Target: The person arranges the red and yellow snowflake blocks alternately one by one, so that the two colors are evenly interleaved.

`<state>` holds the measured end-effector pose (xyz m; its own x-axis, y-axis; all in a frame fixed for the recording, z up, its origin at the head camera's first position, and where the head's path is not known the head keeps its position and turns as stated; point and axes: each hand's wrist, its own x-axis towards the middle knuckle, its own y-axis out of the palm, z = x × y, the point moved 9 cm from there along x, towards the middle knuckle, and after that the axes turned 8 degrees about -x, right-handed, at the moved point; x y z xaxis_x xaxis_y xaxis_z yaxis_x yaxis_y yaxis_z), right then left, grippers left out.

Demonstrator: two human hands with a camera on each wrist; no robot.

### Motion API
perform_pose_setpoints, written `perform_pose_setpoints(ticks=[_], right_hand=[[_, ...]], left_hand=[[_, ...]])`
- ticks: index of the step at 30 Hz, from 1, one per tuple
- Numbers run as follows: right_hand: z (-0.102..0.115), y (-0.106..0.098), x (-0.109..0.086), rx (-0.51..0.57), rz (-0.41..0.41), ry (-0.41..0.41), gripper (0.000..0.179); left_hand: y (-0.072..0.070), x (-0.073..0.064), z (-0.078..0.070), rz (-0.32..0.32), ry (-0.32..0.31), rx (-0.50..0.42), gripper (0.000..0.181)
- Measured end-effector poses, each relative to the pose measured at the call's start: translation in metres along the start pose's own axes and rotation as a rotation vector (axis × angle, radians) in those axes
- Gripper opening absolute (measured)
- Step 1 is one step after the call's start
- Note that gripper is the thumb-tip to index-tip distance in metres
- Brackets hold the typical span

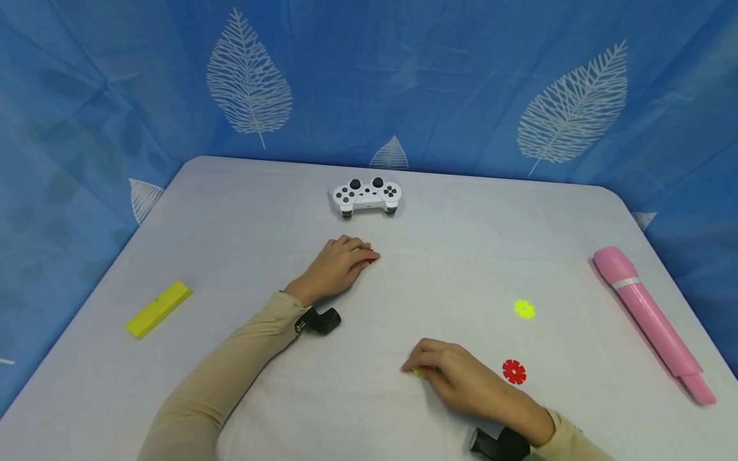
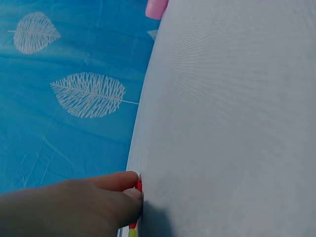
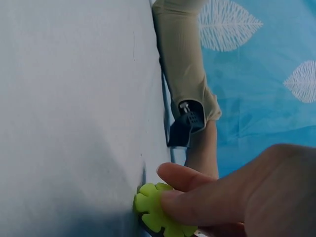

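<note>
My left hand (image 1: 334,269) is at the middle of the table, pinching a red notched disc (image 1: 371,260) between thumb and finger. In the left wrist view the red disc (image 2: 139,186) shows edge-on by the thumb, with a yellow-green piece (image 2: 132,232) just below it; how the two are joined is hidden. Nearer the front, my right hand (image 1: 455,378) pinches a yellow-green flower-shaped disc (image 3: 155,207) close to the tabletop. To its right lie a loose red notched disc (image 1: 514,372) and, farther back, a yellow-green one (image 1: 524,309).
A white game controller (image 1: 367,196) lies near the back edge. On the left is a yellow bar (image 1: 158,310); along the right side lies a long pink object with a rounded head (image 1: 654,323). A blue leaf-print curtain (image 1: 450,83) hangs behind the white table (image 1: 259,205).
</note>
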<state>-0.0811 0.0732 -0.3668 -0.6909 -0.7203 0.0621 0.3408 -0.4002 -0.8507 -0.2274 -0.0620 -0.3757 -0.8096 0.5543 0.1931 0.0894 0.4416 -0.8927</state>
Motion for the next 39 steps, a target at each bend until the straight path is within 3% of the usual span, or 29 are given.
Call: perform_pose_setpoints(ticks=[8,14,22,29,39], right_hand=[[-0.012,-0.012,0.002,-0.005,-0.103,0.008,0.024],[-0.024,-0.025,0.004,0.007,-0.235,0.076,0.026],[-0.045,-0.041,0.000,0.098,-0.424,0.171,0.031],[-0.071,-0.040,0.000,0.208,-0.388,0.350,0.036],[-0.089,-0.039,0.010,0.255,-0.348,0.454,0.037]], left_hand=[[0.000,0.000,0.000,-0.009,-0.001,-0.002,0.027],[0.000,0.000,0.000,-0.011,0.000,-0.003,0.027],[-0.001,0.000,-0.002,-0.006,-0.008,-0.015,0.027],[-0.001,0.001,0.000,-0.009,-0.018,-0.010,0.027],[0.000,0.001,0.000,-0.007,-0.020,-0.007,0.028]])
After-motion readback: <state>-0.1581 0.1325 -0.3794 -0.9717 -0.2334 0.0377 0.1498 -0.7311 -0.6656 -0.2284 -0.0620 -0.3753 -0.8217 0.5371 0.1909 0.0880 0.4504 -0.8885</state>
